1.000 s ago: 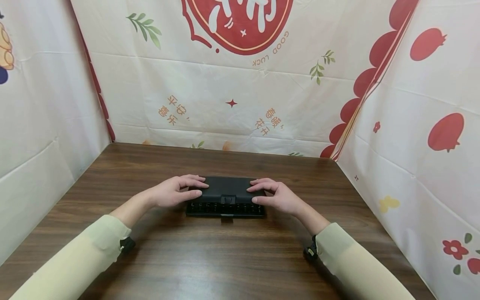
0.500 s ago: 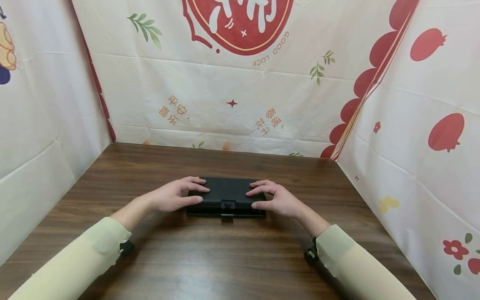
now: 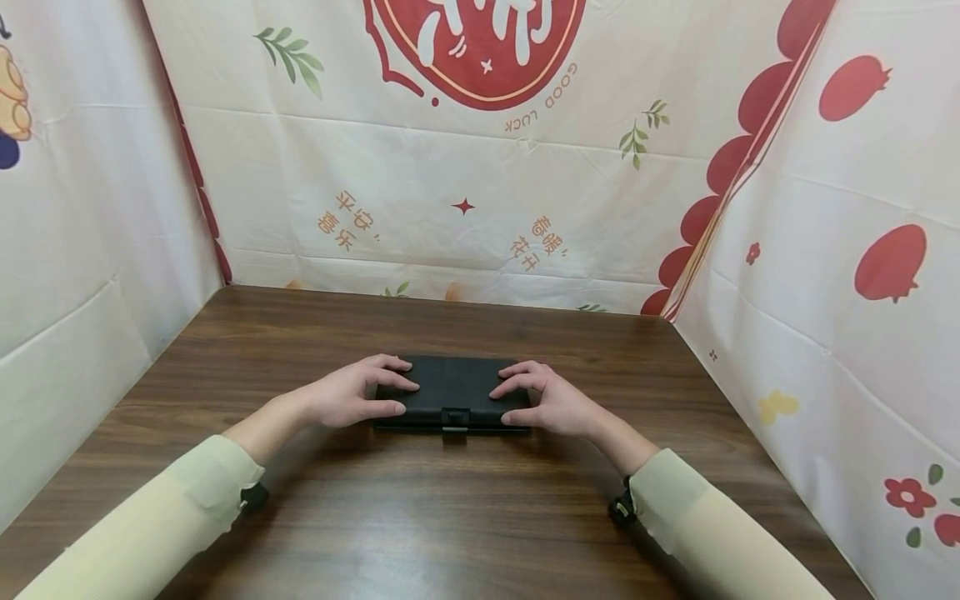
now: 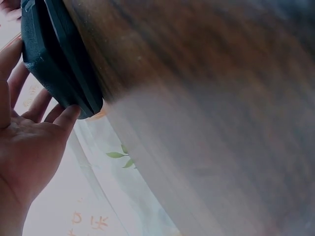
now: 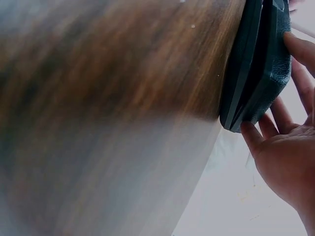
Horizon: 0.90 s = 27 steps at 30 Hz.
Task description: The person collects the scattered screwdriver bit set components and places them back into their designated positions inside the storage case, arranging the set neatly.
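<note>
A black hinged case [image 3: 453,383] lies on the wooden table, its lid almost down on the base. A front latch [image 3: 455,417] stands at the middle of its near edge. My left hand [image 3: 347,396] rests its spread, slightly bent fingers on the lid's left end, thumb at the front edge. On the opposite end, my right hand [image 3: 555,402] touches the lid in a mirrored pose. Both wrist views show a narrow gap between lid and base, seen along the side of the case [image 4: 54,64] and of the case [image 5: 266,69]. The contents are hidden.
The brown wooden table [image 3: 450,517] extends around the case on all sides. Behind it hangs a printed white cloth [image 3: 450,167], with more cloth at the left and right [image 3: 810,250]. Dark straps [image 3: 622,504] circle both wrists below pale sleeves [image 3: 705,517].
The lid has swung down towards the base, covering the dark slotted inside that showed along the front a second ago. Both hands have lowered slightly with it.
</note>
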Tool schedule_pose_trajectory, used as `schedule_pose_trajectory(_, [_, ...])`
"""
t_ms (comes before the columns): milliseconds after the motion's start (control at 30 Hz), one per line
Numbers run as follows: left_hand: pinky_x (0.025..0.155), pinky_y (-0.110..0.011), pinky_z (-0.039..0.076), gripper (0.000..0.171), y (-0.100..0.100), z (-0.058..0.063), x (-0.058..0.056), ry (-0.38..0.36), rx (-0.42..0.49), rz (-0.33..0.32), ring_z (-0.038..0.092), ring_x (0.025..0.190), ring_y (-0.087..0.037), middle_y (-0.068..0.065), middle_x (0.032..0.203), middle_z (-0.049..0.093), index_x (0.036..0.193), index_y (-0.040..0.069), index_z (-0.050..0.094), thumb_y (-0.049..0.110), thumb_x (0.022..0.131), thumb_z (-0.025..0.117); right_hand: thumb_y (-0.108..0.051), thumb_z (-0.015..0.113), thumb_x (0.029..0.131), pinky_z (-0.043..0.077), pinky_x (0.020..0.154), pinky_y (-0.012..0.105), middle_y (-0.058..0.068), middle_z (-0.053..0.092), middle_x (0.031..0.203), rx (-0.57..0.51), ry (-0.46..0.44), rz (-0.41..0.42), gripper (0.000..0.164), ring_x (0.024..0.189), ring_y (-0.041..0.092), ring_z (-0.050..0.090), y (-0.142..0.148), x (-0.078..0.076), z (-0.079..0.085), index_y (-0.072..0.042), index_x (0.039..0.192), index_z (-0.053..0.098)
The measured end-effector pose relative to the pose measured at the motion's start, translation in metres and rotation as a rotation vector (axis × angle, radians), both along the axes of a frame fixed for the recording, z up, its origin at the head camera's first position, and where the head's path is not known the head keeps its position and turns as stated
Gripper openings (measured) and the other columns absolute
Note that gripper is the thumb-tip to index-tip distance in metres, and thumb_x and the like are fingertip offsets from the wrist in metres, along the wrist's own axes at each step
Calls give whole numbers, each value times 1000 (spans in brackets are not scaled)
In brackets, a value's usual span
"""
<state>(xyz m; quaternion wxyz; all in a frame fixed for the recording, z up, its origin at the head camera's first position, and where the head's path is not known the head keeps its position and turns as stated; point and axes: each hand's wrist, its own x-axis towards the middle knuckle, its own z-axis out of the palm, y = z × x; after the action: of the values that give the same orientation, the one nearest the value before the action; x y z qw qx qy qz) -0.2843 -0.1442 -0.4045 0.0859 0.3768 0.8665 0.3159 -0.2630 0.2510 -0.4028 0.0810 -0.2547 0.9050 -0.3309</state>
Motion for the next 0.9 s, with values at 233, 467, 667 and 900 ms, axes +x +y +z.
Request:
schedule_pose_trajectory(233, [124,-66,37,39,0,-1,1,6,-2,-10,43,157,-44,-14,166,51,142,21,76,31,105,76,-31,86,95,34,121,71,9,54,162,26,23,16,32,153,42,39,0,0,-2,-34,127,81])
schedule_pose_trajectory(467, [124,-67,36,38,0,-1,1,2,-6,-12,42,157,-44,-14,166,51,142,21,76,31,105,77,-33,87,95,35,121,71,7,54,162,46,23,11,32,154,41,38,-1,1,-1,-36,126,80])
schedule_pose_trajectory(667, [124,-68,36,38,1,-1,1,9,-15,-14,42,156,-44,-15,166,50,142,21,76,30,105,77,-33,87,94,35,121,70,4,54,162,56,22,7,32,155,38,37,-1,1,-1,-40,125,80])
schedule_pose_trajectory(900, [124,-68,35,37,1,-2,1,7,-13,-14,41,156,-45,-15,166,50,141,21,77,30,104,78,-32,88,94,35,121,69,5,54,162,58,27,16,32,154,39,38,-1,1,-1,-39,124,80])
